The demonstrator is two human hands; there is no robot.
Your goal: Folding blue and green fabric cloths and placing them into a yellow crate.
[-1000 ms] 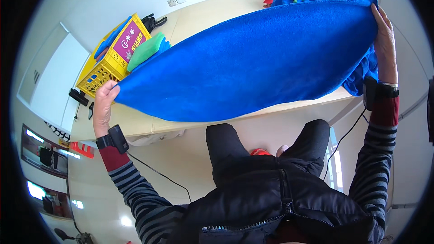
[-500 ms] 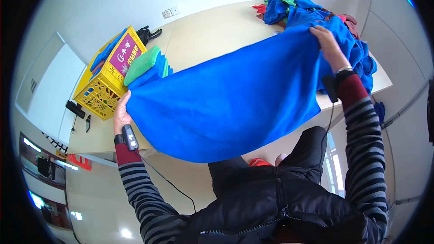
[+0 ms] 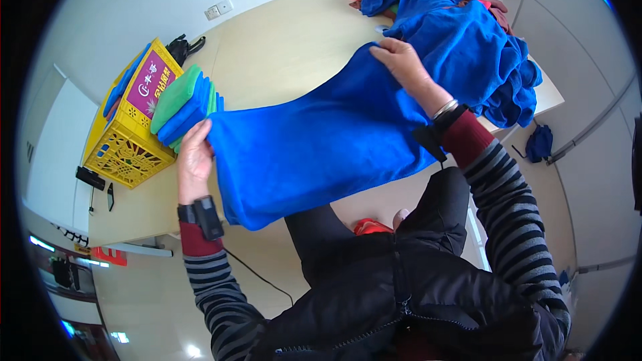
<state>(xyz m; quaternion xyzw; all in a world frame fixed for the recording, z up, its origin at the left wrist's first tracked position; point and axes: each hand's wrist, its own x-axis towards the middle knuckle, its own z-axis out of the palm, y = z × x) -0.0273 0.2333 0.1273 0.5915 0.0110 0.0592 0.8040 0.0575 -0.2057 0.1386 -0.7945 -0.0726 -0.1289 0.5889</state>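
Observation:
A blue towel [image 3: 314, 150] hangs between my two hands above my lap and the table's near edge. At its upper left corner my left hand [image 3: 195, 154] is closed on the cloth, close to the stack of folded towels. My right hand [image 3: 403, 67] pinches the upper right corner, just beside the heap of loose towels. The top edge sags between the hands, and the lower part falls in front of the table. Folded green and blue towels [image 3: 184, 103] stand in a neat stack left of the towel I hold.
A yellow plastic crate [image 3: 127, 144] with cloths in it stands on the left of the pale table [image 3: 281, 47]. A heap of blue, green and red towels [image 3: 461, 47] covers the far right. A black strap [image 3: 184, 47] lies behind the crate. A blue cloth [image 3: 538, 144] hangs below the right edge.
My right hand has come left and inward, so the towel's top edge has gone slack and sags. My left hand has shifted slightly right. Both still grip the towel, and the view has shifted.

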